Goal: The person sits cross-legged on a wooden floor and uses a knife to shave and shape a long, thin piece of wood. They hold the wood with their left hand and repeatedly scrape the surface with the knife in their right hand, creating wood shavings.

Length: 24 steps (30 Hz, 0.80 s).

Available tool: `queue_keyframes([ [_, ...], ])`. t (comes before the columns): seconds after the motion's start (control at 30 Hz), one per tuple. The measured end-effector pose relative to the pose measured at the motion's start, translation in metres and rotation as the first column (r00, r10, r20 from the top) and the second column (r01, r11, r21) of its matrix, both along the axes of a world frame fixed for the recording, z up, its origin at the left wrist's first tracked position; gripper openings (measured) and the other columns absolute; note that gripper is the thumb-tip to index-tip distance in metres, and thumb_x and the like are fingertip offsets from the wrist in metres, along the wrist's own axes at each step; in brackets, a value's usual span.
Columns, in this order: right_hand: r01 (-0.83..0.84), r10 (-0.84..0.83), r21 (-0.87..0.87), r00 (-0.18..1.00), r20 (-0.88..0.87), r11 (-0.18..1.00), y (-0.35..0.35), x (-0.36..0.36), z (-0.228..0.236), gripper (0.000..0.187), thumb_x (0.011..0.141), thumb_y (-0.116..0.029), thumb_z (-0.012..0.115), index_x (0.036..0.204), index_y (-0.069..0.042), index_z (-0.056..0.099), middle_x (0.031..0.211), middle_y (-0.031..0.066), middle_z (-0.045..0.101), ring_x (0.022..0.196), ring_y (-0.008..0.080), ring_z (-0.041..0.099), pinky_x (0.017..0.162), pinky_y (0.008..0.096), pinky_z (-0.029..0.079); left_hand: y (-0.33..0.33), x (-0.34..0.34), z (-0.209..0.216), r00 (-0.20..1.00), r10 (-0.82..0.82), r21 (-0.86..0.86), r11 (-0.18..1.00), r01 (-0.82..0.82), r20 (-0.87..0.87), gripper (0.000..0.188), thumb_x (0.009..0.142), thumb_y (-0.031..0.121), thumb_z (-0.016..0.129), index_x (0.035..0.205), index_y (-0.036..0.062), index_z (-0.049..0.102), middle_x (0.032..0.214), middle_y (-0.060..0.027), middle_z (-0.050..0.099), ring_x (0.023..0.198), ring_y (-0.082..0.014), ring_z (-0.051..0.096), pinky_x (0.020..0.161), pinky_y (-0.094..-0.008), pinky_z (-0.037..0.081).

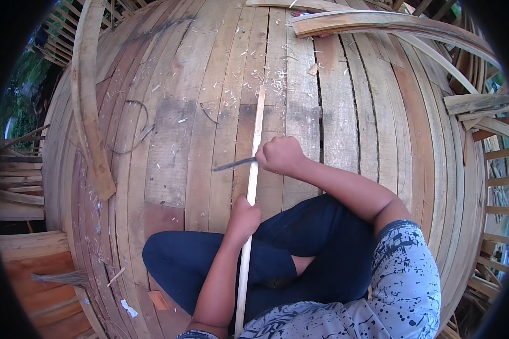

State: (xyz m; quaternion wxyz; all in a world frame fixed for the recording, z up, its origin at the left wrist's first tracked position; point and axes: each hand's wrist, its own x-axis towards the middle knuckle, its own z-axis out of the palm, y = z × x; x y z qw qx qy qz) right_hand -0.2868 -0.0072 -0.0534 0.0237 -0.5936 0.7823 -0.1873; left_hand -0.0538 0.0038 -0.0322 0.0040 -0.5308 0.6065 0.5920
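Pale stick (258,124) through clamped left grip (245,217), just beside right grip (280,155) — clenched on dark blade (234,164), laid across stick

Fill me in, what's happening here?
A person sits cross-legged on a plank floor. Their left hand grips a long pale wooden stick. The right hand, closed in a fist, holds a dark blade crosswise at the stick, beyond the left hand. Wood shavings lie scattered on the floor ahead.
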Motion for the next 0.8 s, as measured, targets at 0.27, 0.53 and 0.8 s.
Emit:
queue_keyframes([
  [0.27, -0.061, 0.061, 0.013, 0.998, -0.017, 0.998, 0.004, 0.012, -0.004, 0.041, 0.087, -0.031, 0.054, 0.056, -0.008, 0.067, 0.056, 0.0202, 0.062, 0.050, 0.0374, 0.064, 0.048, 0.0466, 0.052, -0.001, 0.003, 0.014, 0.999, 0.036, 0.127, 0.991, -0.036, 0.000, 0.019, 0.100, 0.016, 0.054, 0.103, -0.0023, 0.058, 0.072, -0.0073, 0.057, 0.058, -0.0155, 0.057, 0.053, -0.0350, 0.047],
  [0.53, -0.127, 0.124, -0.071, 0.991, -0.046, 0.989, 0.003, 0.009, -0.006, 0.044, 0.088, -0.031, 0.054, 0.051, -0.008, 0.064, 0.052, 0.0194, 0.059, 0.046, 0.0383, 0.061, 0.048, 0.0482, 0.052, -0.003, 0.002, 0.014, 0.994, 0.083, 0.211, 0.975, -0.066, -0.074, 0.012, 0.097, 0.013, 0.053, 0.098, 0.0014, 0.057, 0.069, -0.0024, 0.052, 0.053, -0.0124, 0.051, 0.048, -0.0314, 0.044],
  [0.8, -0.154, 0.154, 0.002, 0.987, -0.048, 0.988, -0.001, 0.011, -0.006, 0.043, 0.088, -0.032, 0.053, 0.053, -0.008, 0.065, 0.052, 0.0203, 0.060, 0.046, 0.0377, 0.062, 0.047, 0.0479, 0.051, 0.001, 0.005, 0.014, 0.991, 0.112, 0.243, 0.966, -0.091, -0.075, 0.012, 0.098, 0.013, 0.052, 0.099, 0.0020, 0.056, 0.070, -0.0029, 0.052, 0.052, -0.0129, 0.050, 0.048, -0.0322, 0.044],
])
